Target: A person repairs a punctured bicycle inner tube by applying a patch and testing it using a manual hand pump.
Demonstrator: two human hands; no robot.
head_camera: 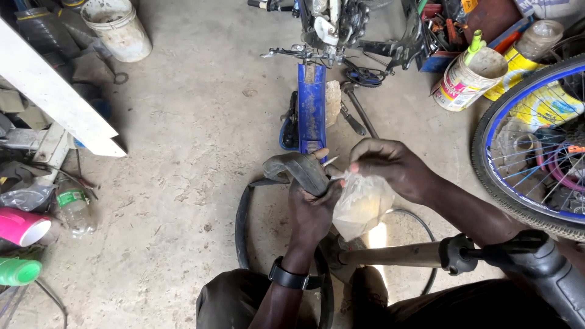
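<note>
My left hand (312, 210) grips a folded section of black rubber inner tube (298, 167), its thumb on top, with a black watch on the wrist. My right hand (390, 167) pinches the top of a clear plastic bag (361, 204) with pale powdery contents, right beside the tube. A small white sliver (329, 161) pokes out between the two hands. The rest of the inner tube loops down on the concrete floor (244, 219) in front of my knees.
A blue pump-like stand (311, 109) lies ahead, with wrenches (359, 113) and bike parts beyond. A blue-rimmed bicycle wheel (518, 176) is at right, a handlebar grip (487, 253) lower right, tins (469, 79) and a white bucket (119, 27) farther off, bottles at left.
</note>
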